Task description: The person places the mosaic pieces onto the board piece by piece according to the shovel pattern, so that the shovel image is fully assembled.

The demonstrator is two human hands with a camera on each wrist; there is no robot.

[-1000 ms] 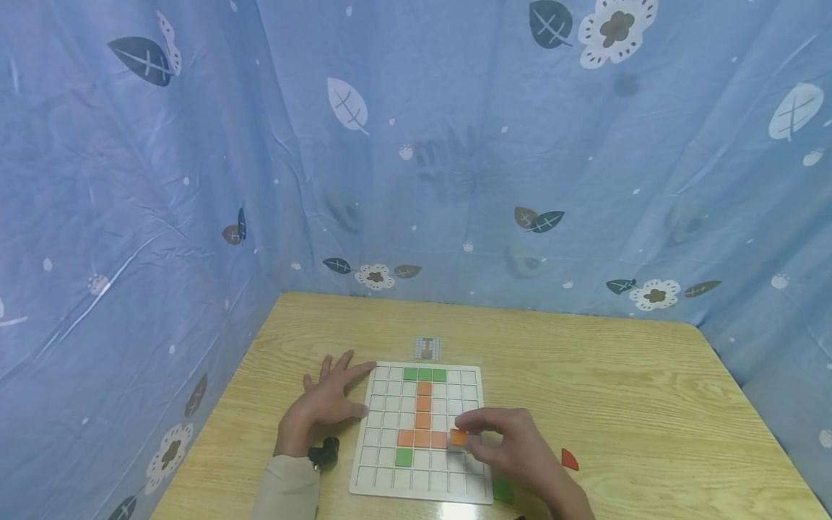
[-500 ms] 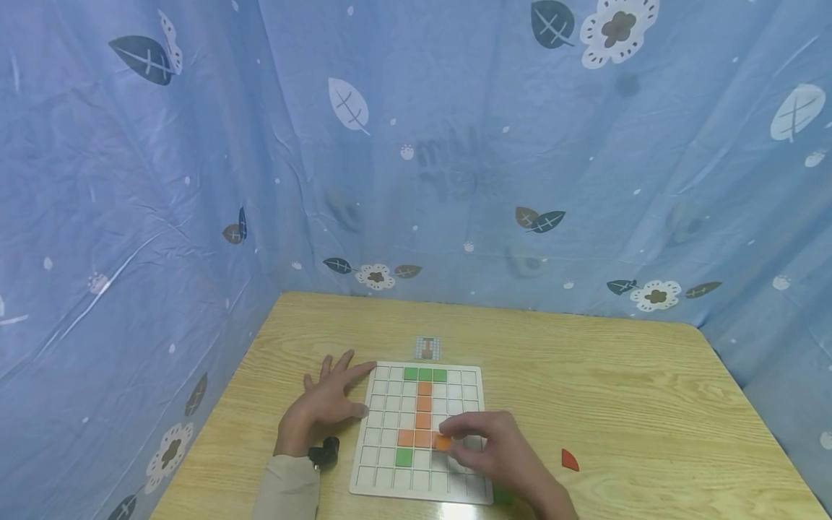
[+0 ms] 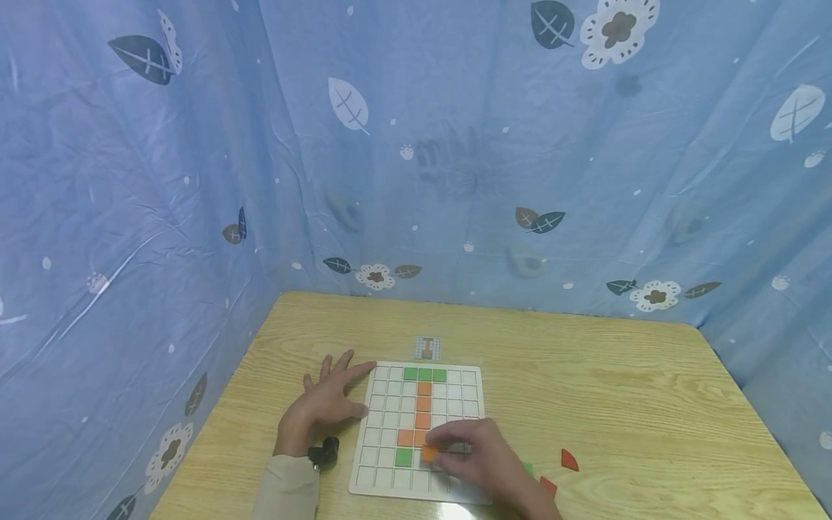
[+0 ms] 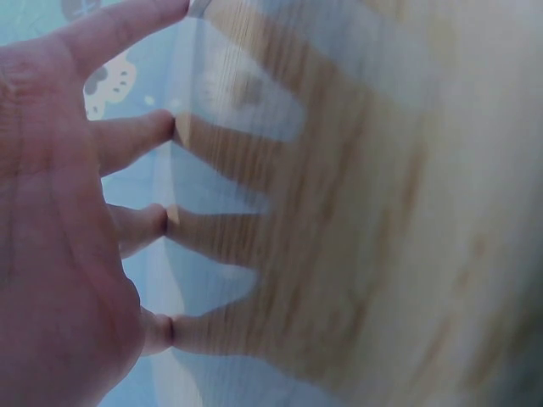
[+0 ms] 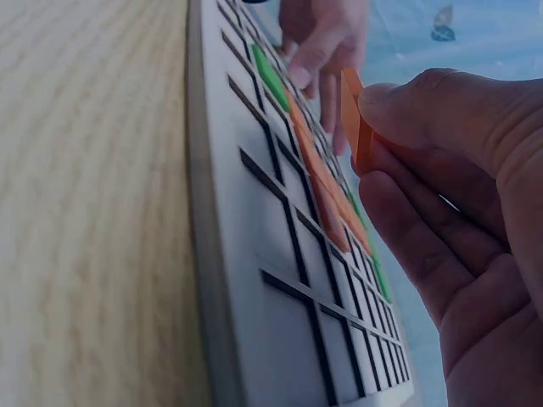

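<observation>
Between the thumb and fingers of my right hand point(image 3: 477, 455) is an orange square tile point(image 3: 430, 453), held just right of a green tile. In the right wrist view this tile point(image 5: 356, 119) stands tilted and apart from the white grid board point(image 5: 225, 280). On the board point(image 3: 383, 480) in the head view lie a column of orange tiles point(image 3: 423, 420), a row of green tiles point(image 3: 425, 375) at the top and a single green tile point(image 3: 404, 457) lower down. My left hand point(image 3: 330, 397) rests with spread fingers at the board's left edge. Its fingertips touch the wooden table in the left wrist view.
A small printed pattern card point(image 3: 427, 348) lies behind the board. Right of it are a red quarter-round piece point(image 3: 569, 460), another red piece point(image 3: 547, 487) and a green piece point(image 3: 529, 468) partly behind my forearm. A blue patterned curtain point(image 3: 416, 180) surrounds the table point(image 3: 585, 375).
My right hand has carried the orange tile leftward and slightly nearer across the board. A second red piece has come into view beside the forearm. The left hand has stayed put.
</observation>
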